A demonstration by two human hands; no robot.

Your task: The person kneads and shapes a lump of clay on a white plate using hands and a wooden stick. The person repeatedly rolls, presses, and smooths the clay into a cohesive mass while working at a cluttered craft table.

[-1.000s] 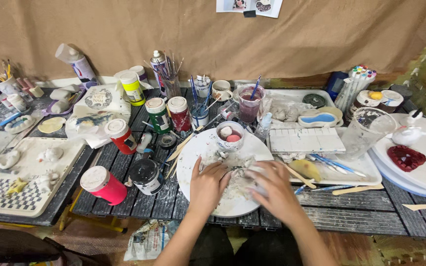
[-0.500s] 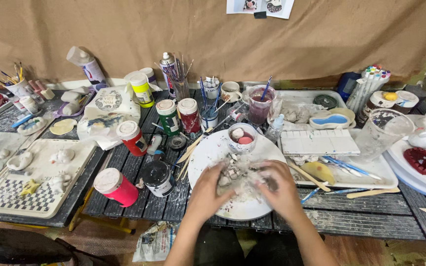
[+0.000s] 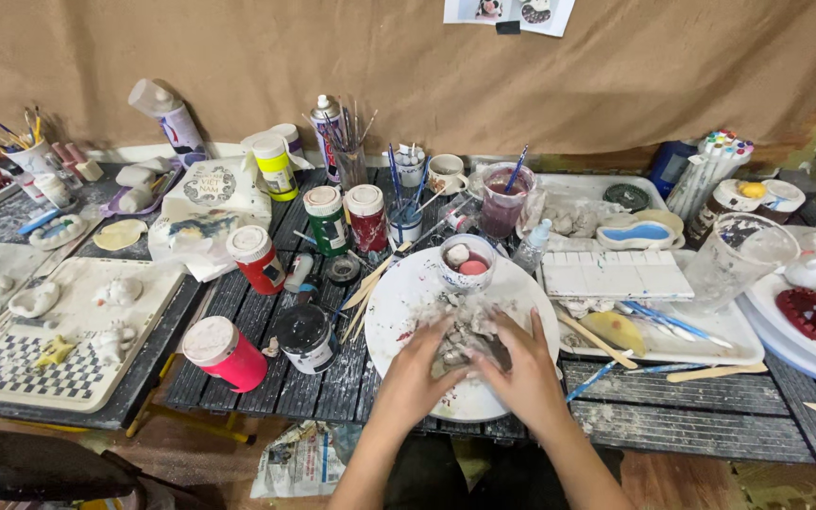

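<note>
Clay (image 3: 469,337), a grey lump, sits in the middle of a round white plate (image 3: 399,302) on the dark slatted table (image 3: 691,416), pressed between both hands. Left hand (image 3: 417,364) and right hand (image 3: 526,364) cup it from either side, fingers (image 3: 542,326) curled loosely around it and touching it. A small bowl (image 3: 466,261) stands on the plate's far edge, with a pink-lidded jar (image 3: 224,352) and a black jar (image 3: 306,336) just left of the plate.

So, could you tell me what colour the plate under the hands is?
White plate, smeared with grey; head view.
</note>
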